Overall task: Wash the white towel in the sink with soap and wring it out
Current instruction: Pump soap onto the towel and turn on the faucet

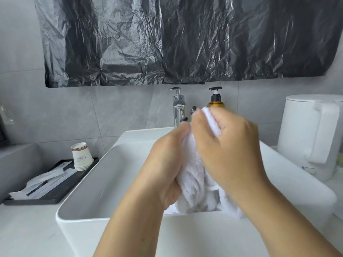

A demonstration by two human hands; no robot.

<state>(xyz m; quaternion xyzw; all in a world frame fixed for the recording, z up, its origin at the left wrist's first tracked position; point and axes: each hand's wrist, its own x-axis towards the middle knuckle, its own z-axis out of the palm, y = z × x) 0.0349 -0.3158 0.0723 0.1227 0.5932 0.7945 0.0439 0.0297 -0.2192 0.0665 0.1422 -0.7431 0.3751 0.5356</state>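
Two hands grip the white towel (196,175) above the white rectangular sink (89,184): the left hand (167,164) is curled round the bunched cloth from the left, and the right hand (226,145) clasps its upper end from the right, with a fold of towel showing between thumb and fingers. The towel's lower part hangs down into the basin near the front rim. Behind the hands stand a chrome tap (178,108) and an amber pump bottle (215,101). On the worktop to the left, a dark tray (61,190) holds a stack of paper cups (81,156) and white sachets (44,180). A white kettle (311,134) stands to the right. Crumpled black plastic sheeting (185,38) covers the wall above.
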